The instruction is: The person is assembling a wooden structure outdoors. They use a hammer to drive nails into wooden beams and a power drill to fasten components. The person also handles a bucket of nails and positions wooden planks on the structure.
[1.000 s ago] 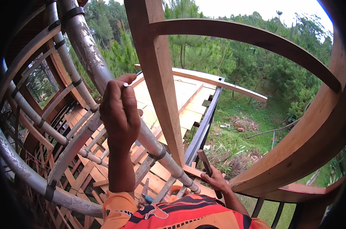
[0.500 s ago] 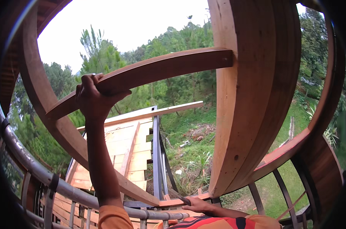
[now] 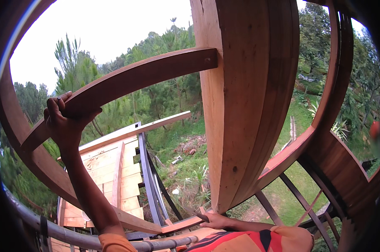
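Observation:
My left hand (image 3: 66,124) is raised and wrapped from below round a dark brown wooden crosspiece (image 3: 143,77), near its left end. The crosspiece spans from a wooden post (image 3: 43,166) at the left to a thick timber post (image 3: 244,109) in the middle; its right end lies against the thick post's face. Low down by the foot of that post, my right hand (image 3: 217,221) is closed on a slim tool with a dark handle (image 3: 203,218). Its far end is narrow and blurred, so its exact kind does not show.
Metal scaffold pipes (image 3: 78,239) run along the lower left. Beyond and below lies a plank-covered roof or deck (image 3: 101,168) beside a dark metal beam (image 3: 150,180). Dark railing bars (image 3: 269,208) and a curved wooden rail (image 3: 288,155) stand at the right, above a grassy slope.
My view has swung rightward, so the posts and crosspiece sit further left in the picture. Both hands keep their grips, the left on the crosspiece and the right on the tool.

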{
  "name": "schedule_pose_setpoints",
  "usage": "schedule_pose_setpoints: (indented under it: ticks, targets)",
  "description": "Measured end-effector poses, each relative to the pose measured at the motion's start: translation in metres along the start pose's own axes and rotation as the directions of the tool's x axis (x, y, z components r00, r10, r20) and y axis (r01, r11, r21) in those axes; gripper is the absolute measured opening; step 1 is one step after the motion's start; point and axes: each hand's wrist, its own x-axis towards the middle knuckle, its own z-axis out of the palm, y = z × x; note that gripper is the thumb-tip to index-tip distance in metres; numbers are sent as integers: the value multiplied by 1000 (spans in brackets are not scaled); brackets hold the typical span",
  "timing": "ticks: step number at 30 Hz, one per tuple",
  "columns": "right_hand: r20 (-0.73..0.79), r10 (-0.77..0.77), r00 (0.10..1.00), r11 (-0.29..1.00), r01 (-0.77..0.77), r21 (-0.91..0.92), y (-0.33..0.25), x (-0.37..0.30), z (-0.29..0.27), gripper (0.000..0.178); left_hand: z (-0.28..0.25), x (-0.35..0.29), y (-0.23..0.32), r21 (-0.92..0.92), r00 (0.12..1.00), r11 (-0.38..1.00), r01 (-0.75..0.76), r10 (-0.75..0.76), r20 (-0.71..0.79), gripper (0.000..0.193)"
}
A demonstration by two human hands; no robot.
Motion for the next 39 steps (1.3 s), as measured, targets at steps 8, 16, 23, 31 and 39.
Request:
schedule_pose_setpoints:
  ticks: [8, 16, 23, 31, 39]
  targets:
    - [-5, -51, 999, 998, 51, 28, -16, -12, -19, 50, 2, -1, 4, 18, 999, 1000, -25, 24, 32, 78]
    - [-173, -45, 984, 986, 71, 152, -42, -19, -8, 46, -11, 5, -14, 97, 988, 983, -153, 151, 26, 81]
    - [80, 118, 990, 859, -142, 491, -36, -18, 52, 35, -4, 4, -20, 49, 964, 980, -195, 201, -174, 81]
    - [108, -24, 994, 967, -4, 255, -31, 7, 72, 34, 2, 9, -19, 57, 940, 967, -249, 255, -225, 83]
    - [179, -82, 980, 992, 63, 108, -22, 20, 68, 38, -12, -17, -6, 7, 992, 992, -125, 125, -34, 85]
